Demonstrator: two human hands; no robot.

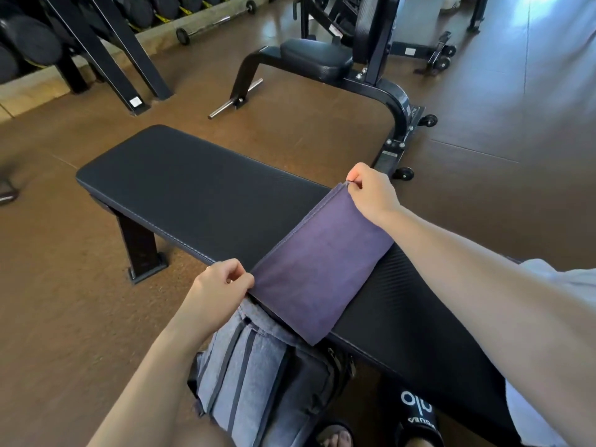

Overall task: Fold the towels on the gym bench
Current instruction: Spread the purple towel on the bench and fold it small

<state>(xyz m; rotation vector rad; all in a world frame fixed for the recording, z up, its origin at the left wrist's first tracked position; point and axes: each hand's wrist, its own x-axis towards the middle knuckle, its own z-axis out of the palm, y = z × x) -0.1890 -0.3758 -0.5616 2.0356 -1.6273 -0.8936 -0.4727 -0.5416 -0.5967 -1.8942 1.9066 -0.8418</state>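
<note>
Fingers of the right hand [371,195] pinch the far corner of a purple towel [319,266], thumb and forefinger closed on its stacked edges. Nearer the body, the left hand [216,288] pinches the towel's near corner, its other fingers curled in. Between the two hands the folded towel lies flat across the black gym bench [193,191], its lower end hanging over the near edge. Below the left hand a grey backpack [258,375] stands on the brown floor [64,301] against the bench. Beyond the right hand stands another black bench frame [380,79]; far off past the left, dumbbell racks [96,43].
</note>
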